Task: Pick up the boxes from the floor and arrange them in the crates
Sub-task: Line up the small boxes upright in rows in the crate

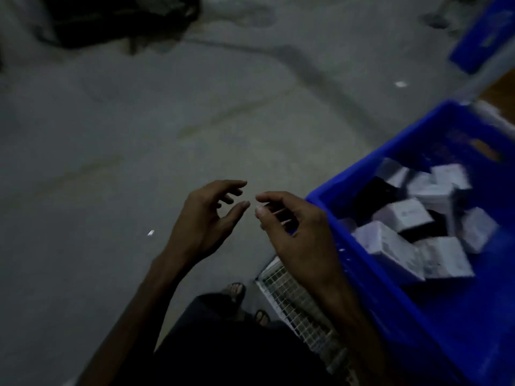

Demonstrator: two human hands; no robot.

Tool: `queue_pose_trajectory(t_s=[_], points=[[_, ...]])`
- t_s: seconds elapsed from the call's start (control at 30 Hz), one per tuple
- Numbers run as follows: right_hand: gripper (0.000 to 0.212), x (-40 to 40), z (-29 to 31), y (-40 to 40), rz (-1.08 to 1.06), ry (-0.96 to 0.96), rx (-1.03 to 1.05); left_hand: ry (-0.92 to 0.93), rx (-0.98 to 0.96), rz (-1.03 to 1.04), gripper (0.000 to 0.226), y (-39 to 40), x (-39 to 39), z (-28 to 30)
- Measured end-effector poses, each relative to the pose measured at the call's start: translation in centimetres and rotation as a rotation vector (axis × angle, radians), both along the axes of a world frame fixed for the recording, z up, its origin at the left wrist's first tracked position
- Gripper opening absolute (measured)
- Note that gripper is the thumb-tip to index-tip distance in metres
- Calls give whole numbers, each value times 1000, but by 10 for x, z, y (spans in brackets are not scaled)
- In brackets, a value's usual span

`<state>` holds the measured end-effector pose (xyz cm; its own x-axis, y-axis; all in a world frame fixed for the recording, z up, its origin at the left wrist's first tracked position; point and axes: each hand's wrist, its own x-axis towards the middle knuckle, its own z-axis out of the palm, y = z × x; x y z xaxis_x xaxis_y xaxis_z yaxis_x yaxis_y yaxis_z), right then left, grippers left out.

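Observation:
A blue plastic crate (pixel 359 174) stands at the right, with several small white and black boxes (pixel 401 215) lying loosely inside it. My left hand (pixel 206 218) hovers over the bare grey floor just left of the crate, fingers loosely curled, holding nothing. My right hand (pixel 292 227) hangs beside it at the crate's near-left corner, fingers relaxed and empty. The fingertips of both hands almost meet. I see no boxes on the floor in this dim, blurred view.
A second blue crate (pixel 479 37) sits at the top right. A wire mesh rack (pixel 295 299) lies under the near crate. My sandalled feet (pixel 237 291) are below the hands. A dark bundle (pixel 117 18) lies at the top left. Small white scraps (pixel 150 232) dot the floor.

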<state>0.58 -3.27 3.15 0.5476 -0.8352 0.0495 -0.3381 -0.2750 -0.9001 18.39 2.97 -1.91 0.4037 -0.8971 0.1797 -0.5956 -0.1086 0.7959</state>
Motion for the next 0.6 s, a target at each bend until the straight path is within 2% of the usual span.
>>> queue_pose_trajectory(t_s=[0.17, 0.33, 0.6], points=[[19, 17, -44, 20, 258, 93, 48, -32, 225, 336, 41, 105, 4, -30], [22, 35, -88, 49, 481, 183, 63, 31, 325, 628, 39, 192, -19, -44], [25, 75, -102, 95, 780, 257, 72, 128, 355, 840, 38, 265, -37, -56]])
